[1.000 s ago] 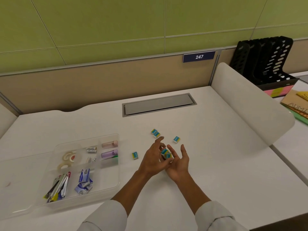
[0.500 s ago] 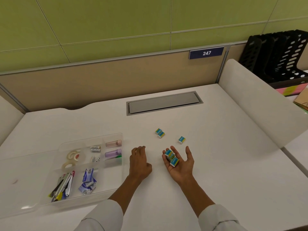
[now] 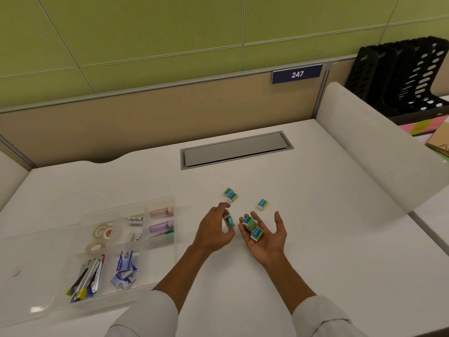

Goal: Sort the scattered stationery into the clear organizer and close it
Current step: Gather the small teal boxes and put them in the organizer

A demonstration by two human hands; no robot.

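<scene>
My left hand (image 3: pixel 213 231) pinches one small blue-and-yellow eraser (image 3: pixel 228 220) just left of my right hand. My right hand (image 3: pixel 266 237) lies palm up on the white desk, cupping three more erasers (image 3: pixel 252 227). Two erasers (image 3: pixel 230 195) lie together on the desk beyond my hands, and a single eraser (image 3: pixel 262 204) lies to their right. The clear organizer (image 3: pixel 170 246) sits open at the left, its lid (image 3: pixel 29 276) folded out further left. It holds tape rolls (image 3: pixel 102 233), batteries (image 3: pixel 135 220), pink and purple tubes (image 3: pixel 161 218), staplers (image 3: pixel 88 278) and staple boxes (image 3: pixel 124 269).
A grey cable hatch (image 3: pixel 235 149) is set into the desk near the back panel. A white rounded divider (image 3: pixel 371 147) borders the desk on the right, with black file racks (image 3: pixel 408 74) and coloured paper behind it.
My left hand went left to the lone eraser by the organizer, picked it up and brought it back beside my right palm. The right hand stayed cupped with its erasers.
</scene>
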